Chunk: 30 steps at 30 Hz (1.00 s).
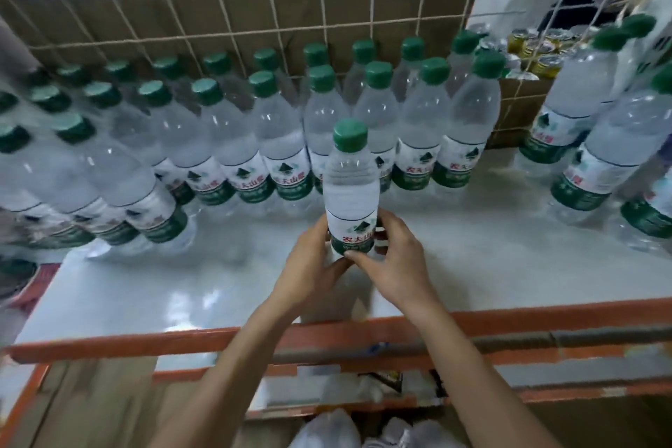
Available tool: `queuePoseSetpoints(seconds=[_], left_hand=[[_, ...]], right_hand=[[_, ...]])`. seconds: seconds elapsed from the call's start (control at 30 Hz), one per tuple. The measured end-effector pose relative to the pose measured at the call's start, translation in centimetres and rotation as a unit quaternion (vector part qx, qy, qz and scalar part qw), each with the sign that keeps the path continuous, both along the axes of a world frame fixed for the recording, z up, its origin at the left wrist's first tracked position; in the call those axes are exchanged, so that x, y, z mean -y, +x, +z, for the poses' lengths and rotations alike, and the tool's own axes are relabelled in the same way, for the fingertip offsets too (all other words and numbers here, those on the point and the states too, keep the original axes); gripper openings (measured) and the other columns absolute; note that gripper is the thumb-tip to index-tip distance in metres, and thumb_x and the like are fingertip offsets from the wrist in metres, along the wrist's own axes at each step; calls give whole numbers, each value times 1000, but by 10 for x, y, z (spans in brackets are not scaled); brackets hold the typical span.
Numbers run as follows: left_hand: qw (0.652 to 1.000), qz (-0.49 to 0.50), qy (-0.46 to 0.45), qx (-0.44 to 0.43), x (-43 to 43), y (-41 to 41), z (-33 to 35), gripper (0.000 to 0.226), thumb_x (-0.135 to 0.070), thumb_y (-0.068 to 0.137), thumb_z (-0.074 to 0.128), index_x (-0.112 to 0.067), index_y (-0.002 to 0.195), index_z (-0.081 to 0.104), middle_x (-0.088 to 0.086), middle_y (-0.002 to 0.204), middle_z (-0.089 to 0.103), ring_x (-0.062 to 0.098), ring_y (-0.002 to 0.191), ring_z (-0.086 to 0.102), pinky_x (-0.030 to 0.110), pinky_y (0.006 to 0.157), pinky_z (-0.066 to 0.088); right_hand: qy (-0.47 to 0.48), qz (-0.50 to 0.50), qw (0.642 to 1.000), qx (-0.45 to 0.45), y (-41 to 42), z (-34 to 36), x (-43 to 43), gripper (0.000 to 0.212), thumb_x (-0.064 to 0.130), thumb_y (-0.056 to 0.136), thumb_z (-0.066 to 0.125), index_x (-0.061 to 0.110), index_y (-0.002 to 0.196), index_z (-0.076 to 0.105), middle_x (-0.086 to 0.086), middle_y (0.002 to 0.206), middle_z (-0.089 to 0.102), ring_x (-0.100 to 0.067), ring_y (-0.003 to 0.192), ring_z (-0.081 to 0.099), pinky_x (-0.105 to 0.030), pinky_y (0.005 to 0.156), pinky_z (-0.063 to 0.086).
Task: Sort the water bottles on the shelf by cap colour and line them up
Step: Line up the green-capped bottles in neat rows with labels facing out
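Spanning the view from 9 o'clock to 3 o'clock, what is that pale surface? asks one.

The shelf [174, 298], says the other. It is white on top, with an orange rail along its near edge at 6 o'clock. A brown cardboard sheet [254, 11] stands at the back, at 12 o'clock, behind a wire grid.

And what stands on it?

Rows of water bottles [232, 145] with green caps, packed side by side from 9 o'clock round to 1 o'clock, in front of the cardboard. A smaller side cluster [578, 94], also green-capped, stands apart at 3 o'clock. Beyond it, near 2 o'clock, are some yellow cans [542, 51], too blurred to read.

Which one is being handled?

A single bottle [351, 189], upright at the centre, just in front of the rows, label facing the camera. Its green cap [350, 135] is on.

And the hands?

The left hand [309, 265] grips the lower part from 9 o'clock and the right hand [396, 258] from 3 o'clock. The fingers of both curl round the label, and the thumbs meet at the front. Whether the base touches the shelf, I cannot tell.
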State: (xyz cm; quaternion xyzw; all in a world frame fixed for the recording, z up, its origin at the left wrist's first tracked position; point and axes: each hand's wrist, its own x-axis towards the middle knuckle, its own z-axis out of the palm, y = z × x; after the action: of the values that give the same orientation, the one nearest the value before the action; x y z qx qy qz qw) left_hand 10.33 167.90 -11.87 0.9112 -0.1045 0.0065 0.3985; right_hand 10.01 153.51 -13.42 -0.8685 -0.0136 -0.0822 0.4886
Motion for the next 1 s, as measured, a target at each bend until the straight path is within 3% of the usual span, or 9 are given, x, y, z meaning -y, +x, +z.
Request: queuePoseSetpoints(seconds=[0.13,0.23,0.33,0.47,0.57,0.7,1.0], left_hand=[[997,70,33,14,-61,-3,-8,54,-22,77,74,-14,126,52,4,109,58,20,98,61,33,85,50],[988,147,46,33,-99,-12,-12,45,-25,79,73,-14,118,55,4,107,61,14,90,61,26,77,48],[957,279,52,63,-132,-20,-14,21,-20,84,67,-11,99,57,7,98,59,23,82,61,28,70,38],[922,383,0,54,-166,-16,-11,23,-22,86,64,-13,95,45,2,85,54,25,75,55,29,67,32],[916,397,-41,50,-175,-10,-10,35,-22,86,63,-11,110,40,2,94,59,22,73,57,28,70,33],[915,396,-38,71,-182,-3,-14,51,-22,87,62,-7,127,35,7,90,65,34,85,63,34,73,39],[918,387,-31,83,-188,-1,-16,48,-17,88,60,-9,129,36,5,88,67,37,87,63,40,73,43]], right_hand=[[8,33,999,12,9,-2,-62,66,30,68,80,31,125,48,9,121,57,-11,109,55,-38,89,51],[7,47,999,23,16,-6,-104,67,32,68,79,28,127,47,6,122,57,-16,108,56,-41,87,51],[9,45,998,34,20,-11,-136,68,36,69,77,27,129,46,3,121,57,-20,106,56,-43,83,51],[6,44,998,33,26,-10,-164,73,37,71,76,26,135,42,0,126,53,-22,112,51,-44,89,49],[-10,51,998,41,33,-7,-184,73,34,70,77,17,134,45,-7,121,56,-28,107,53,-43,88,48],[-46,54,996,53,38,-4,-208,77,28,72,78,9,137,42,-11,130,53,-32,115,49,-33,95,37],[-49,37,996,60,39,-6,-216,73,27,73,77,8,135,42,-10,129,51,-29,116,46,-28,93,32]])
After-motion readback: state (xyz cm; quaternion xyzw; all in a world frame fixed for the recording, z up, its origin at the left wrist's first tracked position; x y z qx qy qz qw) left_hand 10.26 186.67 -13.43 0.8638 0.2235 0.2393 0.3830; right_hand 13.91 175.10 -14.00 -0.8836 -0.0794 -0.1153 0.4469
